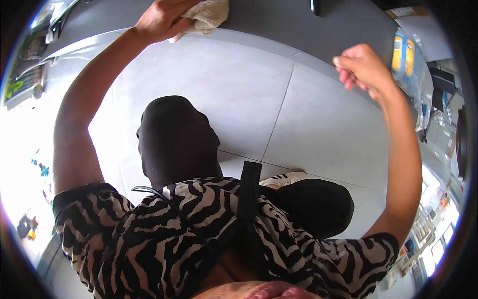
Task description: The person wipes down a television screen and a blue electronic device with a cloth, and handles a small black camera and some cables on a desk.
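Note:
At the top left, my left hand [160, 19] presses a cream terry cloth [209, 17] against the front edge of a dark grey tabletop [261, 18]. Part of the cloth hangs over that edge, and the fingertips are cut off by the picture's top. My right hand [360, 71] is raised near the same edge at the right, slightly blurred. Its fingers are curled in with the thumb against the index finger, and nothing shows in it.
A slim black object [314, 6] lies on the tabletop. At the right are a clear plastic bag [420, 86] with a blue-and-yellow package [403, 56] and a cardboard box [407, 12]. Below me are a tiled floor [239, 89], my knees and a white shoe [285, 177].

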A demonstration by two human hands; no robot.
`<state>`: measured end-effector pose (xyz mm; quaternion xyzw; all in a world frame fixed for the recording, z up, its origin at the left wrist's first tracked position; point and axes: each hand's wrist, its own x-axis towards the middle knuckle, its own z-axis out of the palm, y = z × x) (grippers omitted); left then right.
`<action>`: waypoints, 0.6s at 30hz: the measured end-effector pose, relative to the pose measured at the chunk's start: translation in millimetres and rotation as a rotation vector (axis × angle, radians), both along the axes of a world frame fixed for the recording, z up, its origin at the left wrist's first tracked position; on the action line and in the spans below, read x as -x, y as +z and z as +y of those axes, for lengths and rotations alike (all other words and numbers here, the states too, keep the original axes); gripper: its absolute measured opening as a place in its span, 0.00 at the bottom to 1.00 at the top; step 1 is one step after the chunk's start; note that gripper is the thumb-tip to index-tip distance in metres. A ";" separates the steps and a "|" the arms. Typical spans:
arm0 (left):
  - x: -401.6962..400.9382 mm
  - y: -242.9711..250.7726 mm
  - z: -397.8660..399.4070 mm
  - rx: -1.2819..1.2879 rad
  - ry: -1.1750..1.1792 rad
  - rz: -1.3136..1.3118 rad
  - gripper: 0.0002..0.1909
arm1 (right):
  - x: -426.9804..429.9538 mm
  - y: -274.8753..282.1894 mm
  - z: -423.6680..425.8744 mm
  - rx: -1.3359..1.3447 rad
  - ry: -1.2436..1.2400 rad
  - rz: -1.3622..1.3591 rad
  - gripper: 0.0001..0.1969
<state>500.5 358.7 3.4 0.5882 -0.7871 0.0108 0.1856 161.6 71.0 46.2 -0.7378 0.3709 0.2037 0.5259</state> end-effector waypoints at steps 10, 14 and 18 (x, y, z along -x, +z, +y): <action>-11.3 -11.8 6.4 0.018 0.106 -0.091 0.26 | -14.9 3.3 6.5 0.105 0.066 0.069 0.10; -12.2 -14.5 2.8 0.028 0.106 -0.106 0.26 | -42.3 6.0 46.4 0.180 0.083 -0.075 0.12; 5.2 -11.0 -0.5 0.040 0.127 -0.066 0.28 | -4.9 0.9 69.4 -0.022 0.163 -0.254 0.09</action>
